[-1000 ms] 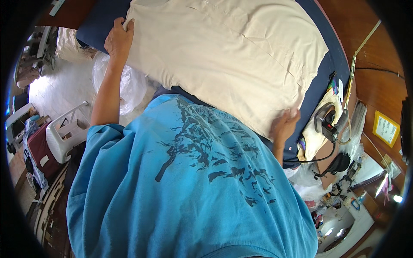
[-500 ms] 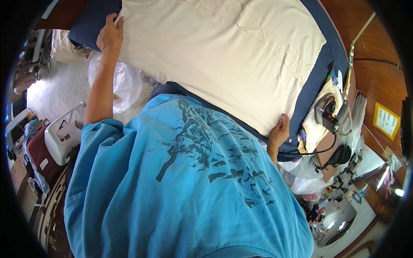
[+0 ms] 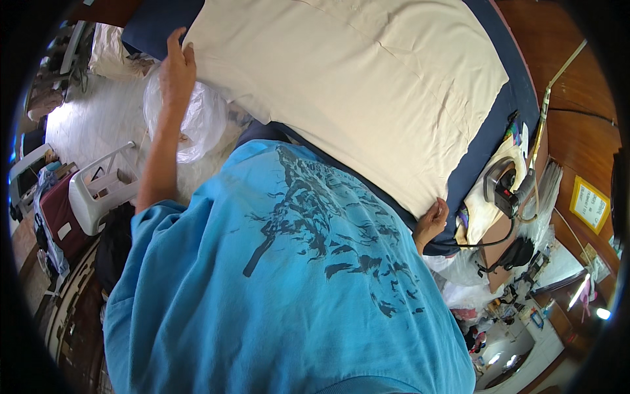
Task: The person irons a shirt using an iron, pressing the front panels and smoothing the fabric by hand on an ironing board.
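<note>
A large beige cloth (image 3: 341,92) with a long seam and some wrinkles lies across a navy-covered ironing surface (image 3: 492,108). My left hand (image 3: 177,72) is at the cloth's left edge, index finger stretched out and thumb apart from it. At the near right corner, my right hand (image 3: 431,221) has its fingers bent and closed on the edge of the cloth. To the right of the cloth, an iron (image 3: 500,184) rests on a cream cloth pad (image 3: 482,213), its cord running off beside it.
A clear plastic bag (image 3: 203,125) lies below my left arm. On the left stand a white plastic stool (image 3: 98,197) and a maroon case (image 3: 59,213). A wooden wall (image 3: 577,85) rises at right, bearing a yellow-framed sign (image 3: 589,202). More clear plastic lies under the iron's side.
My left hand's fingers have spread from the cloth's left edge. The cloth's near right corner and my right hand sit slightly lower in view, and the whole view has shifted a little.
</note>
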The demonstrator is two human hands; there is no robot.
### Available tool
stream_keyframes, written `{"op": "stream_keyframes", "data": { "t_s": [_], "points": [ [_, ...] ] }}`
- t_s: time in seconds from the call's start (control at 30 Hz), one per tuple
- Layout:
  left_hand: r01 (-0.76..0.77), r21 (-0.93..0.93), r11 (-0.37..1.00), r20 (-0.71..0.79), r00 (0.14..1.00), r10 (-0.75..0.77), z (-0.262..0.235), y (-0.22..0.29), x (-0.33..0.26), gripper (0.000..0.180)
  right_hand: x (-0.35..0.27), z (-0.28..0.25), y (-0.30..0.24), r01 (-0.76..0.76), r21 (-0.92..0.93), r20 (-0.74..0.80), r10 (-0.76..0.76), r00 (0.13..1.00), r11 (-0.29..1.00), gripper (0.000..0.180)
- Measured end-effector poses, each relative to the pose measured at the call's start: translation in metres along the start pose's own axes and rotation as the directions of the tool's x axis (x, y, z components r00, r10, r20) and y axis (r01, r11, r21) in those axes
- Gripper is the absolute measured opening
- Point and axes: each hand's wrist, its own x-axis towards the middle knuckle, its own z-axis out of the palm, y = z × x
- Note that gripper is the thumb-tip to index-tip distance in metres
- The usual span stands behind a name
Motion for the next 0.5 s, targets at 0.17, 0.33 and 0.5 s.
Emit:
{"op": "stream_keyframes", "data": {
  "t_s": [0.17,0.33,0.5],
  "points": [
    [-0.057,0.298,0.953,0.131,0.991,0.018,-0.019,-0.005,0.024,0.040,-0.003,-0.005,-0.009,-0.128,-0.121,0.274,0.157,0.949,0.984,0.014],
    [-0.090,0.079,0.993,-0.161,0.982,0.102,0.007,0.013,-0.068,0.041,-0.009,-0.002,-0.006,-0.139,-0.116,0.243,0.164,0.956,0.983,0.019],
    [0.786,-0.434,0.440,0.708,0.599,-0.373,0.033,0.048,-0.154,0.027,-0.015,-0.001,-0.019,-0.180,-0.087,0.170,0.192,0.966,0.980,0.025]
  ]
}}
